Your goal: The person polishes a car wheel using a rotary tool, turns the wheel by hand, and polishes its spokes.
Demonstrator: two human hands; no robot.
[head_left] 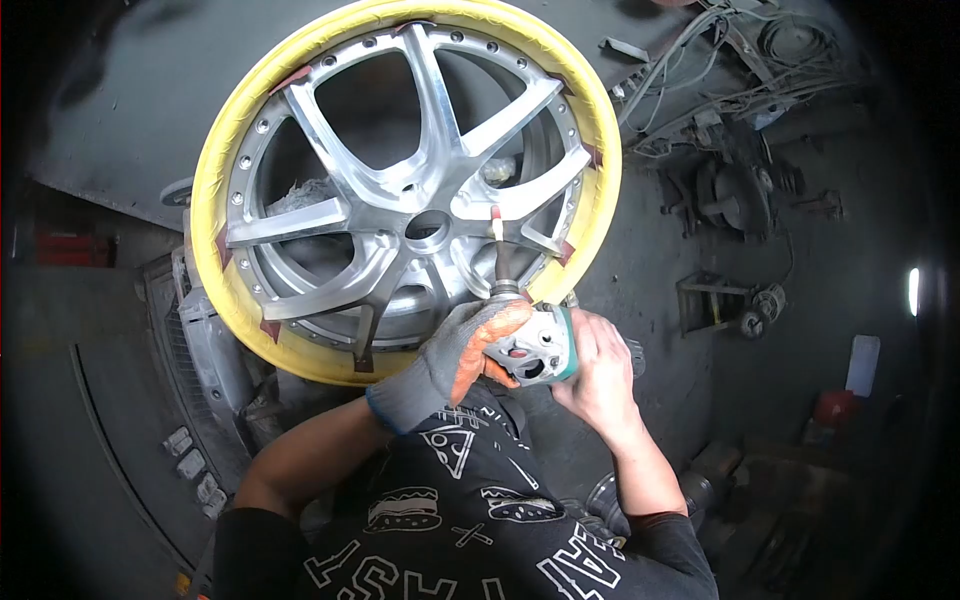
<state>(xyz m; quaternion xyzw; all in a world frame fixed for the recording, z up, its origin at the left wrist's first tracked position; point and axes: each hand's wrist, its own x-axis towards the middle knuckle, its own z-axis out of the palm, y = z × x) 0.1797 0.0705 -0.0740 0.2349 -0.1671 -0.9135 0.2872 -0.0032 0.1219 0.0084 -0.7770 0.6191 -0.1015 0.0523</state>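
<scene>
A silver alloy wheel (435, 140) lies in front of me, its outer rim wrapped in yellow tape (212, 190). My left hand (455, 355), in a grey and orange glove, is wrapped round the front of a power tool (540, 345) with a grey head and green body. My bare right hand (600, 370) grips the rear of the same tool. From the tool a dark shaft with a red and white tip (497, 222) points at a spoke right of the centre hole; whether it touches cannot be told. Dark red patches (365, 345) sit at several spoke ends.
Tangled cables and hoses (790, 45) are at the upper right. A small metal stand (710, 300) is on the right, with a red object (835, 408) lower down. Grey machinery (210, 350) stands left of the wheel, and a red box (75, 250) is at the far left.
</scene>
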